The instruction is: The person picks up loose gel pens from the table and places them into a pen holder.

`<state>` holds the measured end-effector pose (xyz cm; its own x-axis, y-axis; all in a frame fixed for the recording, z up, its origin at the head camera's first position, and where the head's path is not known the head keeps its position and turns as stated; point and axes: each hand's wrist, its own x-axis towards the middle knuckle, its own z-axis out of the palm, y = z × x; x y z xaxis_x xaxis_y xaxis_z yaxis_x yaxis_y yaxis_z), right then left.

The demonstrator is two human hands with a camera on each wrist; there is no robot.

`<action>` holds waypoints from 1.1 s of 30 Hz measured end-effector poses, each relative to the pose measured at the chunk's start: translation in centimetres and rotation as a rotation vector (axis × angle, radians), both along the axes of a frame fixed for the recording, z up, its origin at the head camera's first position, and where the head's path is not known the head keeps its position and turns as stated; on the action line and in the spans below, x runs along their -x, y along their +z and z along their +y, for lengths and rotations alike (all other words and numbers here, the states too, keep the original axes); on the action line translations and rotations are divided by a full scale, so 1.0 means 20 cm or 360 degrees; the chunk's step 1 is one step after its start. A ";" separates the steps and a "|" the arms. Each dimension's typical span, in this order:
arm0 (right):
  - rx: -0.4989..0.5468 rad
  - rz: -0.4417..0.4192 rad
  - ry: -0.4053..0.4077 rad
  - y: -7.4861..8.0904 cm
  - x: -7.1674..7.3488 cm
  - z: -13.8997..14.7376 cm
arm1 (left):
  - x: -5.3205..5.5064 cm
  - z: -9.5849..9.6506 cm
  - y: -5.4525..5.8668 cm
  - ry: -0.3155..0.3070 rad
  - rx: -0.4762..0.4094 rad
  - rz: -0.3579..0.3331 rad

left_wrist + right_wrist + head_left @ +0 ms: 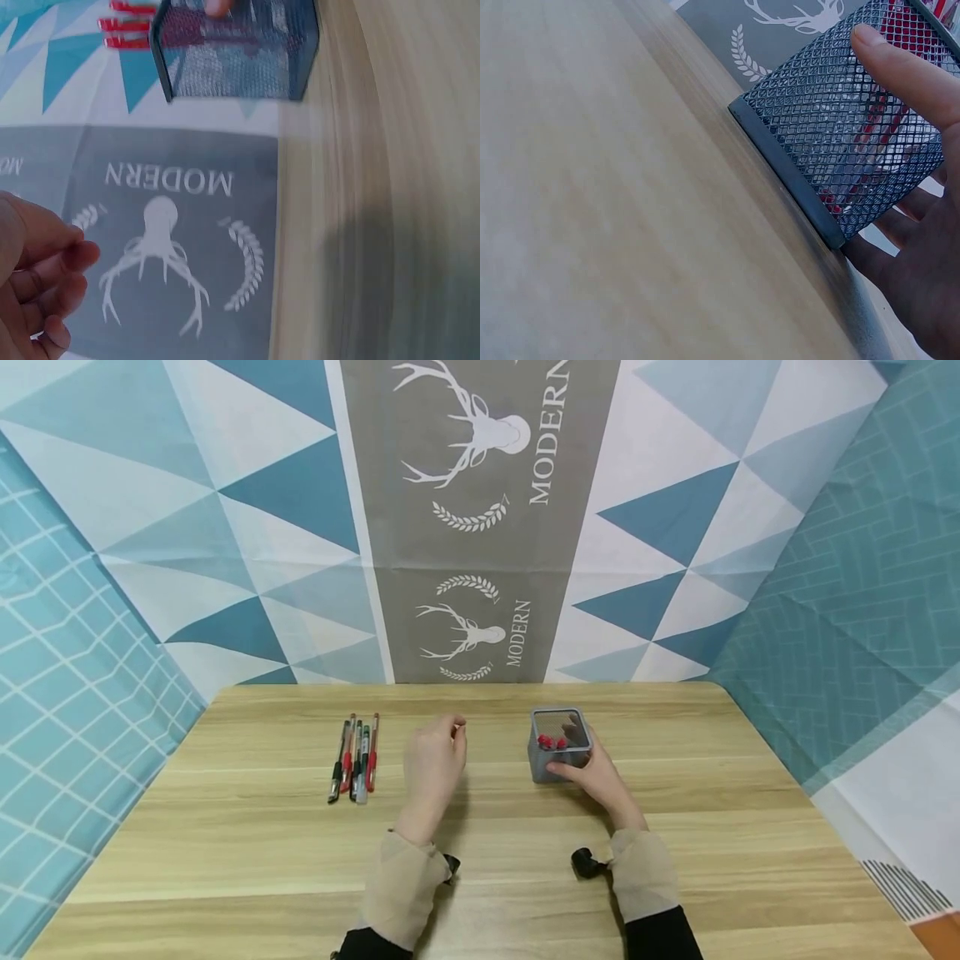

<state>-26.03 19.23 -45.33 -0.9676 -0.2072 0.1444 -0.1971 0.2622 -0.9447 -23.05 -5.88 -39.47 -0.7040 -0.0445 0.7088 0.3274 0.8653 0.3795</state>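
My right hand point(597, 774) grips a grey metal mesh pen holder point(551, 768), thumb on the near side and fingers round the right and behind. The holder stands upright on the table. Red pens point(552, 742) are inside it, their red ends low in the opening in the head view; the mesh shows their barrels in the right wrist view. Between the holder and a row of loose pens point(360, 768), my left hand point(435, 760) is raised over the table. Its fingers point(64, 292) are loosely curled near the thumb, with nothing visible in them.
The loose pens, with black, red and green parts, lie side by side on the wooden table point(262, 843), left of my left hand. A patterned cloth point(465, 543) with deer heads and triangles hangs behind the table's far edge. Dark straps and small devices point(587, 863) are at both wrists.
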 end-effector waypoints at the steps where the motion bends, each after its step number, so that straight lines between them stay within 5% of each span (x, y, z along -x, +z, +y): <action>1: -0.0001 -0.0008 0.0001 0.02 -0.02 -0.01 | 0.00 -0.01 0.00 0.0022 0.0005 -0.0005; 9: 0.0005 -0.0008 0.0008 0.06 -0.04 -0.02 | 0.02 -0.13 -0.02 0.0144 -0.0047 -0.0141; 17: 0.0001 -0.0005 -0.0001 0.06 -0.05 -0.03 | 0.03 -0.22 -0.04 0.0270 -0.0006 -0.0157; 24: -0.0022 -0.0015 -0.0003 0.07 -0.05 -0.02 | 0.02 -0.29 -0.06 0.0356 -0.0044 -0.0404; 33: -0.0029 0.0007 0.0009 0.06 -0.05 -0.02 | 0.02 -0.37 -0.11 0.0448 0.0088 -0.0622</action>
<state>-25.12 18.82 -44.03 -0.9658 -0.2153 0.1447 -0.2026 0.2780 -0.9390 -23.36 -13.25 -41.70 -0.8841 -0.2414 0.4001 -0.0806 0.9221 0.3784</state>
